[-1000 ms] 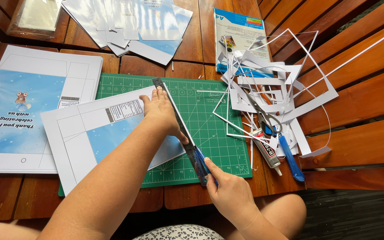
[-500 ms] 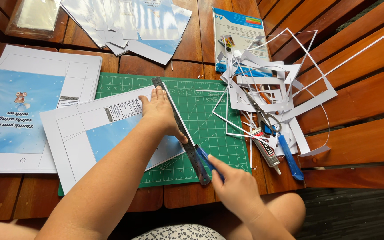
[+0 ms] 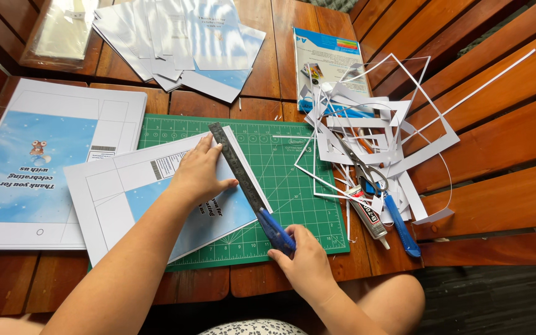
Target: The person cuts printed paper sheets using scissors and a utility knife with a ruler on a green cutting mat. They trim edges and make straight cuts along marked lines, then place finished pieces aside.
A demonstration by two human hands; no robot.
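Wooden slat table [image 3: 504, 186] under us, reddish brown, with a green cutting mat [image 3: 293, 180] laid out near the middle. On the mat sits a printed sheet [image 3: 138, 198], white with a light blue panel and fold lines, tilted a bit. Our left hand [image 3: 200, 174] is flat on it, fingers spread narrow, pressing down the metal ruler [image 3: 237, 170] that runs diagonally along the sheet's right edge. Our right hand [image 3: 308, 263] is at the near end of that ruler, curled around a blue-handled craft knife [image 3: 278, 232], with the handle lying right against the ruler's edge; we can't see the blade tip itself.

Off to the left there's a bigger printed sheet [image 3: 38, 167] with a blue picture, flat on the table. At the far side, a loose stack of already cut sheets [image 3: 187, 43] and a clear plastic sleeve [image 3: 63, 31] in the far left corner. On the right, a big messy pile of white paper offcuts [image 3: 379, 130], with scissors [image 3: 367, 170] lying in it, a glue tube [image 3: 367, 214] and a blue pen [image 3: 401, 226] at its near edge. A pack of paper [image 3: 327, 59] sits just beyond the pile.
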